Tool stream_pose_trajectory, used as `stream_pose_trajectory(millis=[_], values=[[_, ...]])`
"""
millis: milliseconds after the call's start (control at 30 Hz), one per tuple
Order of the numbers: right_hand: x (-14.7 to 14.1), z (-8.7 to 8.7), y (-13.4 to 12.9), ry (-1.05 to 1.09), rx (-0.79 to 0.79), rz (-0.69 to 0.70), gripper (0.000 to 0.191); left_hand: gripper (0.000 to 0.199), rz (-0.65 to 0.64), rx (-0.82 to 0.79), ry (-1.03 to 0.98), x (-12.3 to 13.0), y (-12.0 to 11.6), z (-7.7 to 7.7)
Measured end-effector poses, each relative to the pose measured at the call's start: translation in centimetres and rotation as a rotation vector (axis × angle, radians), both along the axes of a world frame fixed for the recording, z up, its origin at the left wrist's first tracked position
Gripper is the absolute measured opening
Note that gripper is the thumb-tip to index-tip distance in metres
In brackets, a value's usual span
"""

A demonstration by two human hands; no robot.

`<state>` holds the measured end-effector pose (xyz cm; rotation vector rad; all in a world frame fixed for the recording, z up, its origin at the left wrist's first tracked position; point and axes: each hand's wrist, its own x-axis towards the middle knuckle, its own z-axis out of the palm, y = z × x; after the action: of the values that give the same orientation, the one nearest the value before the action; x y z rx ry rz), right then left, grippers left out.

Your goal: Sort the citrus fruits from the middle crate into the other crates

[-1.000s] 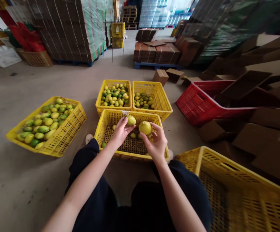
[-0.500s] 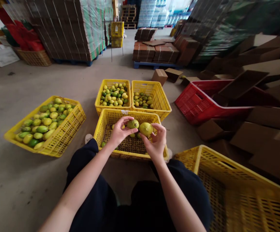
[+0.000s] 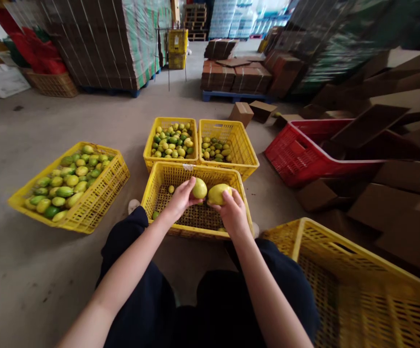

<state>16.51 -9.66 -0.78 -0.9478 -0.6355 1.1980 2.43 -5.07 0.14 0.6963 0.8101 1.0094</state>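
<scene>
My left hand is closed around a yellow-green lemon. Close beside it, my right hand grips a larger yellow lemon. Both fruits are held above a yellow plastic crate between my feet. A small lemon and a green one lie in that crate, and my hands hide part of its floor. Just behind stand two more yellow crates: the left one holds many yellow and green lemons, the right one a smaller heap of lemons.
To the left, a tilted yellow crate is full of lemons. A large yellow crate stands by my right leg. A red crate and loose cardboard boxes crowd the right side. Flattened cartons rest on a blue pallet.
Both lemons have been turned in my fingers, so other sides of them show. My right hand has rolled over, its back now more towards me. The crates have stayed put.
</scene>
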Motion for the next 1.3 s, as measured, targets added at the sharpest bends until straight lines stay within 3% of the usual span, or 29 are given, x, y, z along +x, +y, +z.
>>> stream_pose_trajectory(millis=[100,200,400,600,700,767,900,1000,1067,1167,1300], values=[[0.2,0.0,0.4,0.178,-0.16,0.151,0.022,0.047,-0.01,-0.213,-0.007,0.1,0.3,-0.4],[0.1,0.2,0.7,0.284,-0.293,0.25,0.02,0.048,-0.019,-0.326,-0.048,0.1,0.5,-0.4],[-0.2,0.6,0.6,0.411,-0.4,0.258,0.04,0.055,-0.083,-0.376,-0.059,0.0,0.5,-0.3],[-0.1,0.1,0.7,0.42,-0.424,0.274,0.042,0.062,-0.107,-0.397,-0.01,0.0,0.5,-0.4],[-0.3,-0.4,0.7,0.361,-0.389,0.272,0.033,0.062,-0.063,-0.296,0.028,0.1,0.4,-0.8],[-0.6,-0.8,0.6,0.254,-0.306,0.228,0.028,0.057,0.049,-0.153,0.115,0.1,0.3,-1.1],[-1.2,-1.7,0.3,-0.221,-0.011,-0.031,0.042,0.047,0.275,0.27,0.25,0.1,0.3,-1.3],[-1.2,-2.1,0.1,-0.62,0.138,-0.251,0.048,0.049,0.284,0.521,0.361,-0.1,0.2,-1.0],[-1.2,-2.1,0.0,-0.756,0.2,-0.364,0.047,0.046,0.278,0.658,0.47,-0.2,-0.1,-0.9],[-1.3,-2.0,-0.2,-0.817,0.262,-0.455,0.046,0.041,0.279,0.796,0.578,-0.1,-0.4,-1.1],[-1.4,-1.6,-0.2,-0.711,0.326,-0.446,0.045,0.045,0.263,0.742,0.503,0.2,-0.4,-1.5]])
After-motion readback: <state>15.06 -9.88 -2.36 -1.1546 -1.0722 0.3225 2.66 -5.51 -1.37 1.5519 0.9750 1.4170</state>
